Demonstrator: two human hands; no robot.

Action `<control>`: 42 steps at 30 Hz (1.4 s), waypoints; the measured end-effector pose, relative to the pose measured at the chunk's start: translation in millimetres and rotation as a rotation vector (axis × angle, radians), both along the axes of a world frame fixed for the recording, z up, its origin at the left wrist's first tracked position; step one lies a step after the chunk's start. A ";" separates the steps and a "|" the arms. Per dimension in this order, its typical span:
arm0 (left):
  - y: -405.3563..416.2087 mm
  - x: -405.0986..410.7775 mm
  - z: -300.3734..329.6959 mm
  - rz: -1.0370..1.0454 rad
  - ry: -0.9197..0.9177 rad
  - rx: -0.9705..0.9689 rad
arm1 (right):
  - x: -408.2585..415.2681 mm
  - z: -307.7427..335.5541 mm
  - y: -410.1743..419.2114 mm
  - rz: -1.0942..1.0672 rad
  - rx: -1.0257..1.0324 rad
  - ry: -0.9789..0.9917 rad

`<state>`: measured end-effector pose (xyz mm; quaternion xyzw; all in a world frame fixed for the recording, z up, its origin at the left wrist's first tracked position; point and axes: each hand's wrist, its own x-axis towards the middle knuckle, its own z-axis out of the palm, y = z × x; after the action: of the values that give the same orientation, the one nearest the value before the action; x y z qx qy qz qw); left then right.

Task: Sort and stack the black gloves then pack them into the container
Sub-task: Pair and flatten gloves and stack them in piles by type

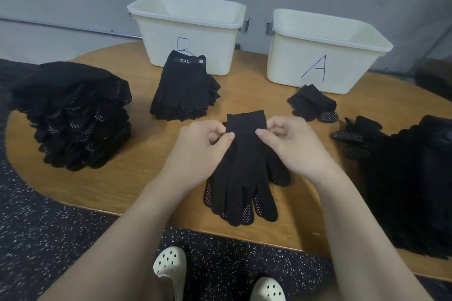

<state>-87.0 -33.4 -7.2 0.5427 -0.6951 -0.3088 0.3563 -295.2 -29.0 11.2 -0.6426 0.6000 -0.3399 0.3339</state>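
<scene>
**Both hands pinch the cuff of a glove pair at the middle of the bench**

The pair of dotted gloves lies flat on the bench, one glove on top of the other, with white grip dots showing along the lower one's edges. Its long axis runs away from the person: the cuff points toward the bins, the glove tips toward the near edge of the bench. The left hand and the right hand meet at the cuff end, one on each side. On each, thumb and curled fingers pinch the cuff edge. Both hands are equally near; neither has further to travel.

Taking this pair as the landmark: beyond it to the left stands bin B, with a neat stack of fingerless gloves in front of it. Beyond it to the right stands bin A, with a folded glove bundle just before it. Well to the left sits a tall pile of dotted gloves; to the right, a loose heap of gloves runs to the bench edge.

The step in hand looks like squaring up or folding the pair. Since the grip is at the far end, a fold would likely bring the cuff back toward the glove tips. From there the bundle by bin A seems the likely destination, on the right hand's side.
</scene>
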 end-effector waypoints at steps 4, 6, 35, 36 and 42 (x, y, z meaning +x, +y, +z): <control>-6.6 4.8 -4.1 0.035 -0.073 0.004 | -2.1 -8.8 -10.1 -0.052 -0.006 0.079; -9.2 5.8 -5.5 0.050 -0.125 0.003 | -2.1 -10.6 -12.7 -0.063 0.003 0.108; -3.9 -9.6 -8.2 0.201 -0.415 -0.060 | 0.2 -18.1 -13.9 -0.146 0.037 0.340; -4.0 -10.2 -8.2 0.209 -0.417 -0.060 | 0.9 -17.6 -14.0 -0.153 0.038 0.332; -11.5 -11.9 -10.8 0.277 -0.428 -0.058 | 8.3 -20.0 -16.5 -0.213 0.013 0.452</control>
<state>-98.9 -44.9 -18.0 0.6753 -0.6823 -0.1149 0.2552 -286.9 -45.5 -8.8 -0.6333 0.7259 -0.2171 0.1575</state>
